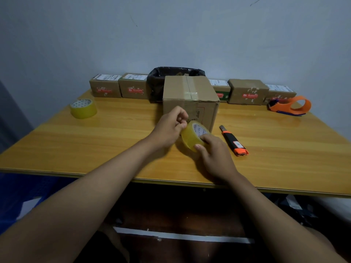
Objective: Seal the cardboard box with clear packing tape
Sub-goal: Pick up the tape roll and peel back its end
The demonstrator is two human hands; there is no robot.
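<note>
A brown cardboard box [190, 99] stands in the middle of the wooden table [95, 145], with a strip of clear tape running across its closed top flaps. Just in front of it, a roll of clear yellowish packing tape [191, 136] is held tilted above the table. My right hand [214, 156] grips the roll from below and the right. My left hand [171, 128] touches the roll's upper left edge with pinched fingertips; whether it has the tape end I cannot tell.
A second tape roll [83, 108] lies at the left. An orange and black utility knife [233, 141] lies right of the box. An orange tape dispenser [290, 106] sits far right. Small labelled boxes [105, 88] and a black-lined bin [157, 82] line the back wall.
</note>
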